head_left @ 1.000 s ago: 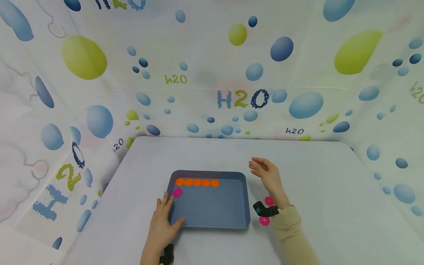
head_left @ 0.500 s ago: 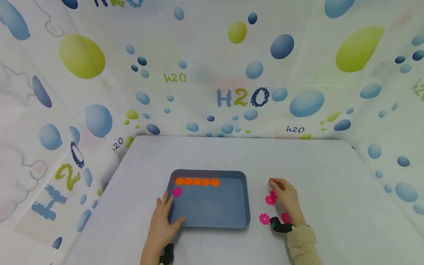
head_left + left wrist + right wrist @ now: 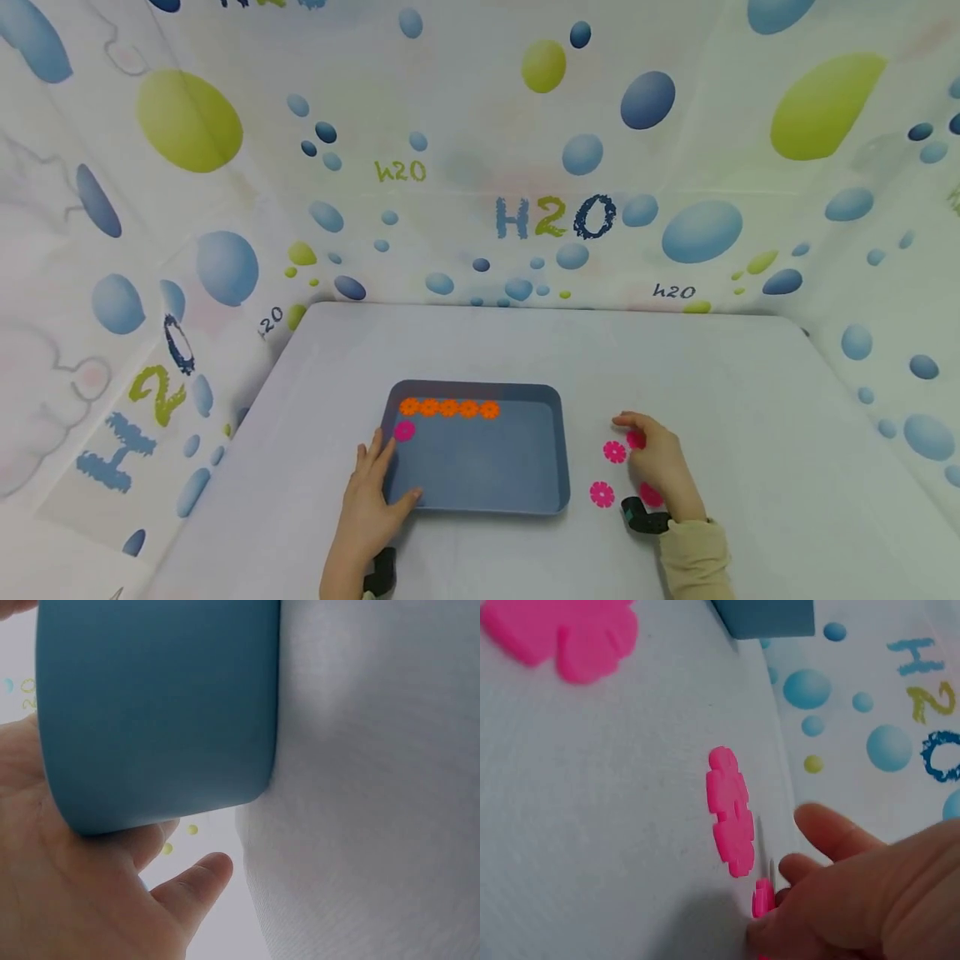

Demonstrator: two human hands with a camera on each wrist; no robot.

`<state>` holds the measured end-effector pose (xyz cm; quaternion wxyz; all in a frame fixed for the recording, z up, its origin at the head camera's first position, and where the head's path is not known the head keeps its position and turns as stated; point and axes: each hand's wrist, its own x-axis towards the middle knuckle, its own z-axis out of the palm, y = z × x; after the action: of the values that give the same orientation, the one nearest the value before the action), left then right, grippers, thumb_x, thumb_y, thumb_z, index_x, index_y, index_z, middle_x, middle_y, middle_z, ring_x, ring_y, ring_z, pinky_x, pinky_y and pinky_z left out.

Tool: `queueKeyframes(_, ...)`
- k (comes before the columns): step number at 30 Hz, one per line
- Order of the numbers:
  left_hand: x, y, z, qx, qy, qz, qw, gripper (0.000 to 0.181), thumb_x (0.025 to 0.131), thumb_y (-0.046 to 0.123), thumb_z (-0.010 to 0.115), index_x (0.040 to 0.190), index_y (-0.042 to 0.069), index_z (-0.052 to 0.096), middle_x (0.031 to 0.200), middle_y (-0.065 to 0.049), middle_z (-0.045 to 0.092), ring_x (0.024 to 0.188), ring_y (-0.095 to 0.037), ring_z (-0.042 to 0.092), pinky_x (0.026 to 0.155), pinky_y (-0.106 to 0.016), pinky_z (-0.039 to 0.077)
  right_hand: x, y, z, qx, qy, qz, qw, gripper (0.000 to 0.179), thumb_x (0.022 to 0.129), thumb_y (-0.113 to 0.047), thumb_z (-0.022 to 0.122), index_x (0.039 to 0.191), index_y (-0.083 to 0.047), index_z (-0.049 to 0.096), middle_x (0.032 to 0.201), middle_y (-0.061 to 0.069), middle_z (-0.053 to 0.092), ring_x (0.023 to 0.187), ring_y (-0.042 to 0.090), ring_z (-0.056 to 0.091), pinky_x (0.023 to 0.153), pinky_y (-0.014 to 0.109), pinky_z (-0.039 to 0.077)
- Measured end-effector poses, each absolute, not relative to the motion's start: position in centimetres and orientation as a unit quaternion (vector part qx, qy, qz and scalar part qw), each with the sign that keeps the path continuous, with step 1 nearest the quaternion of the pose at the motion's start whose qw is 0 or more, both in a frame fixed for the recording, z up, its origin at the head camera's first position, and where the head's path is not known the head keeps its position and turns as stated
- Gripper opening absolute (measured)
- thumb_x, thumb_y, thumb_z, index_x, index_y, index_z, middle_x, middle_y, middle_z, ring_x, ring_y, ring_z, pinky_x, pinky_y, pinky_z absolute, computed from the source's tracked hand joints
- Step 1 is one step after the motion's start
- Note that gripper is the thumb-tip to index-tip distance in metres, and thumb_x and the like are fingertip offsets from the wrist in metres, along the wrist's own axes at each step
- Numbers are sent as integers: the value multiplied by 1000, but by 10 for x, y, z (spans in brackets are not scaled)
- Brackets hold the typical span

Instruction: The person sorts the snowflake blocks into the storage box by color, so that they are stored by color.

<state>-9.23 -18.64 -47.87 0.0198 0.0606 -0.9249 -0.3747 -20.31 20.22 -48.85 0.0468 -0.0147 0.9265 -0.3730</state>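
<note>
My left hand [image 3: 372, 497] rests at the front left corner of a blue-grey tray [image 3: 566, 467], its fingers spread along the side and the thumb over the front rim. In the left wrist view, the tray's wall [image 3: 157, 712] lies against the palm. A row of orange flower-shaped discs [image 3: 448, 408] lies along the tray's back, with one pink flower disc [image 3: 404, 431] below its left end. Right of the tray, my right hand [image 3: 660, 458] is down at a pink flower disc [image 3: 763, 898], pinching it between thumb and a fingertip, the index finger stretched out. The hand partly hides this disc.
More pink flower discs lie by the right hand: one [image 3: 614, 452] just left of it, another [image 3: 602, 494] nearer the front, and a third [image 3: 651, 495] partly under the wrist. The white table [image 3: 480, 346] backs onto a patterned curtain [image 3: 450, 125].
The right hand has moved right and toward me from beside the tray's back right corner, then down to the pink disc. The left hand keeps its place on the tray.
</note>
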Motion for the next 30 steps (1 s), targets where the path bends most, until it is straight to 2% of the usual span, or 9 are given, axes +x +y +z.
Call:
queueKeyframes(7,-92,-186,-478,61,-925,-374,20,82,82,25,75,147,-3,35,161,-21,17,144,-55,8,109,-74,15,-202,205,-489,-2,938,-346,8,46,82,11,53,127,2,59,123,27,60,113,41,55,98,55,46)
queueKeyframes(14,-91,-187,-477,51,-927,-369,36,81,81,26,76,145,-5,38,159,-24,21,142,-57,11,107,-75,19,-205,205,-479,7,947,-321,23,41,80,9,60,121,6,61,108,26,64,96,36,59,86,51,51)
queueKeyframes(19,-91,-187,-478,53,-928,-368,35,82,81,26,76,146,-5,37,159,-23,20,143,-57,11,107,-75,20,-205,209,-473,28,950,-308,36,31,80,1,68,109,9,65,96,23,66,82,29,59,70,40,52)
queueKeyframes(23,-91,-188,-477,55,-929,-365,36,81,81,26,76,145,-5,37,159,-23,21,143,-57,12,107,-74,20,-207,208,-473,42,945,-322,40,25,79,-6,71,99,8,65,85,18,66,73,24,56,59,29,45)
queueKeyframes(27,-90,-188,-474,55,-927,-370,31,80,82,24,76,145,-5,37,160,-23,19,143,-56,11,108,-74,18,-209,197,-473,51,930,-362,47,22,83,-11,70,96,6,67,78,12,67,69,18,58,57,25,43)
queueKeyframes(30,-90,-188,-475,56,-926,-373,26,81,82,24,76,146,-5,36,160,-22,18,144,-55,9,108,-74,16,-212,182,-466,58,893,-443,52,23,89,-12,66,104,5,66,85,13,71,73,16,67,64,23,53)
